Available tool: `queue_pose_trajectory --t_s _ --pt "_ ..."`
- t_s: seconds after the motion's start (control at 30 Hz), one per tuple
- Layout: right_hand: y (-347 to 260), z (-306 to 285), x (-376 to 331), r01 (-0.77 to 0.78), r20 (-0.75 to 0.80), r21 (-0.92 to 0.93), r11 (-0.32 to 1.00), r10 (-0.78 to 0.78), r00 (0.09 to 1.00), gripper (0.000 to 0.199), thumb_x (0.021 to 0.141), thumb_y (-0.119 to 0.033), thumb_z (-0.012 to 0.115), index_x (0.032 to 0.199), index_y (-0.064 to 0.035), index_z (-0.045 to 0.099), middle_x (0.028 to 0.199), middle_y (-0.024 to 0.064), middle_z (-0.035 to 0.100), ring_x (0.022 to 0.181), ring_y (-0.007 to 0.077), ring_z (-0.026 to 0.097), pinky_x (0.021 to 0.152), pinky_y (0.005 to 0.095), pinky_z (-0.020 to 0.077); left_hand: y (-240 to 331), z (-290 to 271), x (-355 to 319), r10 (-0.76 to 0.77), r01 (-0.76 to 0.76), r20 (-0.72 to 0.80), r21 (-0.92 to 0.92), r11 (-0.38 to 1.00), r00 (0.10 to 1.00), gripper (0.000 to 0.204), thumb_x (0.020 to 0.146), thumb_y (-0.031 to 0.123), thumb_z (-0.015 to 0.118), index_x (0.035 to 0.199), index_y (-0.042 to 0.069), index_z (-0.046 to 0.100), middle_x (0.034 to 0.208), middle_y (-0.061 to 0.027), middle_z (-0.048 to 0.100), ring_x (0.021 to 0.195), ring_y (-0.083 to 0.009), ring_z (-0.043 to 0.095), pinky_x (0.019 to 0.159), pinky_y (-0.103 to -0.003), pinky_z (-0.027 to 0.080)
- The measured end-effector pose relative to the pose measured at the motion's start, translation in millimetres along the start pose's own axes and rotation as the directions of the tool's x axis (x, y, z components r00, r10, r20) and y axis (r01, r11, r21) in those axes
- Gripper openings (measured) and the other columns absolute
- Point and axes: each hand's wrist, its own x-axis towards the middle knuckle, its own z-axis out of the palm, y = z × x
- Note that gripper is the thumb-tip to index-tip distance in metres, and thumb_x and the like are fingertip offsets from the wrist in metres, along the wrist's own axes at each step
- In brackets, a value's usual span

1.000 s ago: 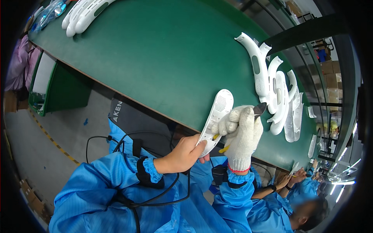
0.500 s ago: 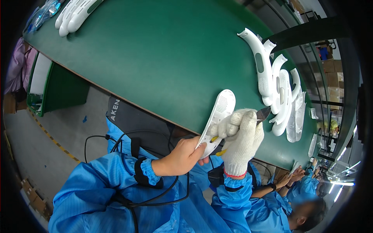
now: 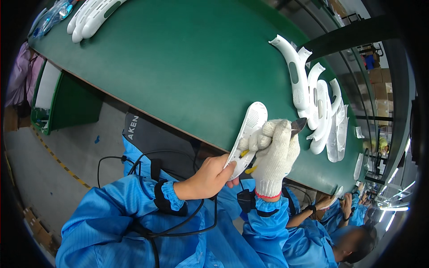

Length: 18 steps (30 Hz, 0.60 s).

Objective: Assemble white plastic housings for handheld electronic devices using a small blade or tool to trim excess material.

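My bare left hand (image 3: 208, 177) grips the lower end of a long white plastic shell (image 3: 253, 118), with its fingers closed round the edge. The shell has a rounded end full of small holes and tilts up over the table's near edge. My right hand (image 3: 275, 154), in a white knitted glove, is closed against the shell's inner side. A hand tool (image 3: 298, 126) with a dark pointed tip and yellow ends is in its fist. The tip sticks out beyond the fingers and the yellow ends show near the shell; the glove hides its middle.
Several curved white shells (image 3: 300, 85) lie in a group on the right of the green table (image 3: 178, 67). More white shells (image 3: 96, 18) rest at the far left beside clear plastic bags (image 3: 51, 20). A green bin (image 3: 73, 102) stands left. At right, a co-worker (image 3: 308, 243) handles a white part.
Both hands, the shell and the tool have shifted slightly up and left. On the right, the co-worker's hands have moved apart.
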Motion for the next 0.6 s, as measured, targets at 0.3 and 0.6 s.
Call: queue_pose_trajectory --t_s 0.3,0.6 --pt "2.2 -5.7 -1.2 -0.032 0.041 0.059 0.998 0.030 0.999 0.039 0.105 -0.037 0.049 0.083 -0.0048 0.048 0.064 0.0041 0.042 0.053 0.0196 0.047 0.050 0.0413 0.0497 -1.1 0.0 -1.8 -0.033 0.033 -0.010 0.002 0.999 0.999 0.032 0.105 0.015 0.040 0.118 -0.010 0.054 0.080 -0.0120 0.068 0.068 -0.0161 0.066 0.066 -0.031 0.055" --pt "0.5 -13.4 1.6 -0.074 0.098 0.243 0.967 0.052 0.994 0.033 0.104 -0.028 0.053 0.089 0.0009 0.055 0.065 0.0059 0.051 0.055 0.0176 0.051 0.052 0.0330 0.0457 5.8 -2.0 -2.0 -0.065 0.065 0.022 0.016 0.998 0.998 0.027 0.106 0.012 0.037 0.113 -0.007 0.055 0.084 -0.0121 0.068 0.072 -0.0169 0.066 0.069 -0.032 0.056"
